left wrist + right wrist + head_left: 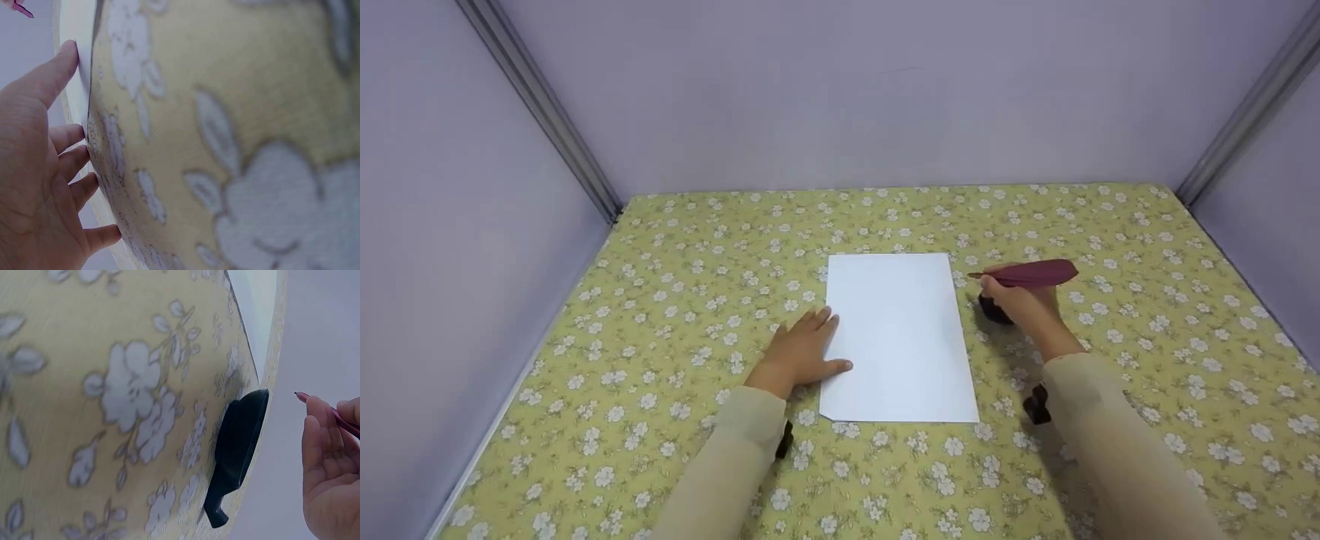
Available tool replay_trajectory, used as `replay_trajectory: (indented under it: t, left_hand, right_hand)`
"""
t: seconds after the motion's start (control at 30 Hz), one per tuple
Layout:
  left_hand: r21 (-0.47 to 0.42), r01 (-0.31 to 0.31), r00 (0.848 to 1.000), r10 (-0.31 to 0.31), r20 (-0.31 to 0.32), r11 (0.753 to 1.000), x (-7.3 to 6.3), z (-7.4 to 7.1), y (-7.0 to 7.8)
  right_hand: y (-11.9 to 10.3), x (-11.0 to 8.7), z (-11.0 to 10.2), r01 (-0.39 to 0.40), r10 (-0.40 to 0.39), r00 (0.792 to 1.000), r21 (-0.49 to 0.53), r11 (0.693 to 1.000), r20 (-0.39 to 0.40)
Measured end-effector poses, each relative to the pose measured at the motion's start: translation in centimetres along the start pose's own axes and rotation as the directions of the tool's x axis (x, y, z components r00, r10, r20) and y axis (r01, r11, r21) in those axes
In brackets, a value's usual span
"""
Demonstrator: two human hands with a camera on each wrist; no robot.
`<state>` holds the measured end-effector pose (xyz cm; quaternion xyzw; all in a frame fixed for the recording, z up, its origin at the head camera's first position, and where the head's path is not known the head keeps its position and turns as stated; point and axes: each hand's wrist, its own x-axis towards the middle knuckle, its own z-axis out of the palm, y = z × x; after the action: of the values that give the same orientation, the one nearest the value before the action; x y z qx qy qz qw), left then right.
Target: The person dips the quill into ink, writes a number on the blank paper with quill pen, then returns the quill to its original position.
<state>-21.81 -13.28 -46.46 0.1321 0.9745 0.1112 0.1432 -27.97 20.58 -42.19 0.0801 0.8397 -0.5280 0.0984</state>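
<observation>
A white sheet of paper (896,337) lies flat on the flowered tablecloth, its lower left corner cut off at a slant. My left hand (802,349) is spread at the sheet's left edge, thumb and fingertips resting on it. To the right of the sheet, my right hand (1024,300) pinches a dark red feather-shaped pen (1042,273) between thumb and fingers. Its bare tip points left, raised above the cloth in the right wrist view. Below that hand sits a low black object (242,439) with a rounded body and a short bent end, partly hidden in the head view.
Yellow-green cloth with white flowers (660,337) covers the table. Pale panels (847,97) stand at the back and both sides, with grey metal posts (547,112) in the corners. Black wrist devices (1037,405) show beside both sleeves.
</observation>
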Motion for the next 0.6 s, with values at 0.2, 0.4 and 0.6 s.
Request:
replay_trajectory:
  t: [0.2,0.4,0.6]
  left_hand:
    - [0.007,-0.001,1.0,0.001,-0.002,1.0,0.0,0.1,0.1]
    - [0.013,-0.005,1.0,0.005,-0.012,1.0,0.0,0.1,0.1]
    - [0.008,-0.003,1.0,0.003,-0.008,1.0,0.0,0.2,0.0]
  right_hand:
    - [-0.6,0.7,1.6,0.012,-0.013,0.999,-0.029,1.0,-0.038]
    - [-0.9,1.3,3.3,0.055,-0.057,0.997,-0.031,0.998,-0.053]
    - [-1.4,1.8,4.9,-0.02,0.019,0.999,-0.021,1.0,-0.046]
